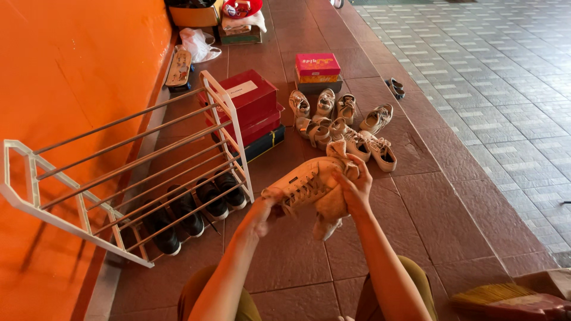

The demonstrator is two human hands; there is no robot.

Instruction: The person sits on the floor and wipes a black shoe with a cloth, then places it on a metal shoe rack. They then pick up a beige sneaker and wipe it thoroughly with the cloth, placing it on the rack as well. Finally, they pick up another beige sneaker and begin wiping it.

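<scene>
While I look down over the tiled floor [452,208] | left hand [264,208] closed on white sneaker [303,181] toe | right hand [355,187] presses beige cloth [333,205] against heel | shoe rack [137,178] left.

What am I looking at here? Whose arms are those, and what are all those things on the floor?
A camera sits on a person's head and looks down, so the two arms are that person's own. The left hand and right hand hold a cream lace-up sneaker with a pale cloth against it. On the reddish tiled floor lie more pale shoes and red shoe boxes. A white metal shoe rack with black shoes under it stands by the orange wall.
</scene>
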